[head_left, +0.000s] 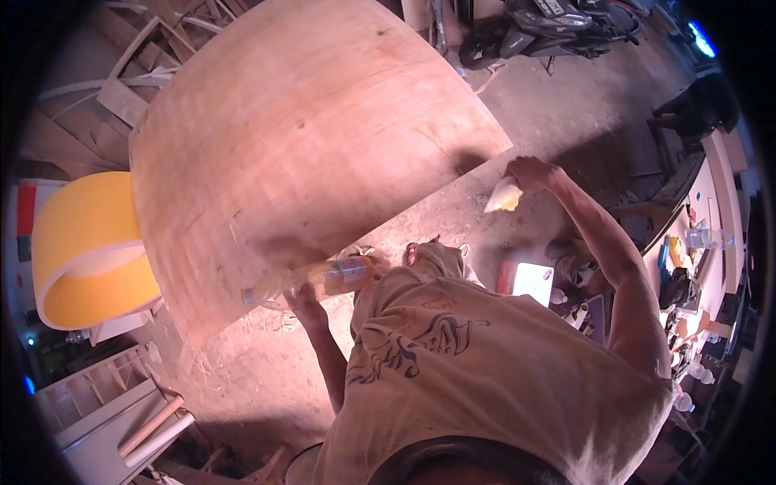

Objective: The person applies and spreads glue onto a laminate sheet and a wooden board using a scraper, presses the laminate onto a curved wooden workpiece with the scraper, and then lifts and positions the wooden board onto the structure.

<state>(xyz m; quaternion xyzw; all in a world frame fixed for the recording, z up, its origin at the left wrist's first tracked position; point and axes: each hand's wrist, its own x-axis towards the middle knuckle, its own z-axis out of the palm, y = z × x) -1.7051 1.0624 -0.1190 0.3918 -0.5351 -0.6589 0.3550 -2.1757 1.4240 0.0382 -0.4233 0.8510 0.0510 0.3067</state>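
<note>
A plastic bottle with a coloured label [346,276] lies tilted in my left hand [304,297], its clear end pointing left over the near edge of a large wooden sheet [315,121]. My left fingers are wrapped round the bottle. Out to the right, past the sheet's right corner, my right hand [529,173] is closed on a small pale, yellowish bag [505,196] that hangs below the fingers. Neither the bag's contents nor the exact grip of the fingers is clear.
A yellow ring-shaped object [56,250] stands at the left. A motorcycle [550,28] is parked at the top right. Along the right runs a cluttered bench [711,186], with a person [703,113] beyond it. A bright white panel [533,283] sits low, right of centre.
</note>
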